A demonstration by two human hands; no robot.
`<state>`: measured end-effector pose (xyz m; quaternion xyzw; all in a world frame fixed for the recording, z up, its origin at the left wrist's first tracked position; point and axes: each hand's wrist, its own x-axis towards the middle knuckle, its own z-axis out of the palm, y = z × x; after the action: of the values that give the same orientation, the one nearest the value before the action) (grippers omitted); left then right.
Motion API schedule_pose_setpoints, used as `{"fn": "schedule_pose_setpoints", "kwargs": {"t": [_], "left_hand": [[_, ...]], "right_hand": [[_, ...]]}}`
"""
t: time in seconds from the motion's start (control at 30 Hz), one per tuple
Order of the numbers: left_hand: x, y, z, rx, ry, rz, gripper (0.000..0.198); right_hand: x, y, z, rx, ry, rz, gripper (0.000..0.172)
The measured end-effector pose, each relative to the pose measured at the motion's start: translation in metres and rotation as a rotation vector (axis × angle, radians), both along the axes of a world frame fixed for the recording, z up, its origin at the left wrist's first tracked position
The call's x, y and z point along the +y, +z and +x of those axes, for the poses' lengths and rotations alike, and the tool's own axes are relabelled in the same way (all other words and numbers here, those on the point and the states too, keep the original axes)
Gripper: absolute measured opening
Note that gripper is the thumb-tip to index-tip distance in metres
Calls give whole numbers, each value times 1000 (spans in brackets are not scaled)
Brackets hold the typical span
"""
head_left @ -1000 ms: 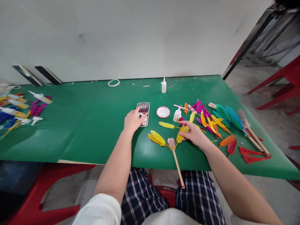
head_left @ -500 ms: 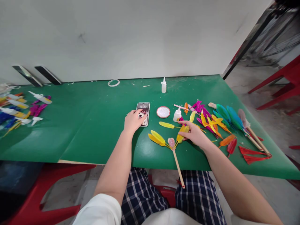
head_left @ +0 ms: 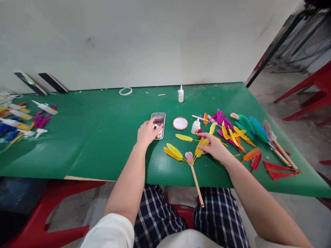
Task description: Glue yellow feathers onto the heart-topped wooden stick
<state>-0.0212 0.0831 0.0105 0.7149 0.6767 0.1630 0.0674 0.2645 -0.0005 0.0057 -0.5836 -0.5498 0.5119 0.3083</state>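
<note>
My left hand lies open over a phone, its fingers stretched across the lit screen, which shows a clock and a dog picture. With thumb and fingers, my right hand grips yellow feathers on the right side of a feather fan. Yellow feathers also spread from the fan's left side. At its middle is a pinkish oval piece, and its wooden handle sticks out past the table edge. A loose yellow feather and a small white glue bottle are near my right hand.
A round dish of white stuff stands right of the phone. Another glue bottle is farther back. Magenta feathers, blue feathers and a red tassel lie at right. More feathers and bottles lie far left.
The fingers of my left hand have shifted slightly on the phone; one now covers part of the clock. My right hand and the fan look still.
</note>
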Motion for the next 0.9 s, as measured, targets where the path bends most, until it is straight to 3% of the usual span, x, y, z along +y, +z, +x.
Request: {"fn": "schedule_pose_setpoints", "kwargs": {"t": [0.37,0.9], "left_hand": [[-3,2,-2,-77,26,-10,56],[-2,-2,1,42,-12,11,49]], "right_hand": [[0,2,0,13,3,-2,52],[0,0,1,-12,1,2,53]]}}
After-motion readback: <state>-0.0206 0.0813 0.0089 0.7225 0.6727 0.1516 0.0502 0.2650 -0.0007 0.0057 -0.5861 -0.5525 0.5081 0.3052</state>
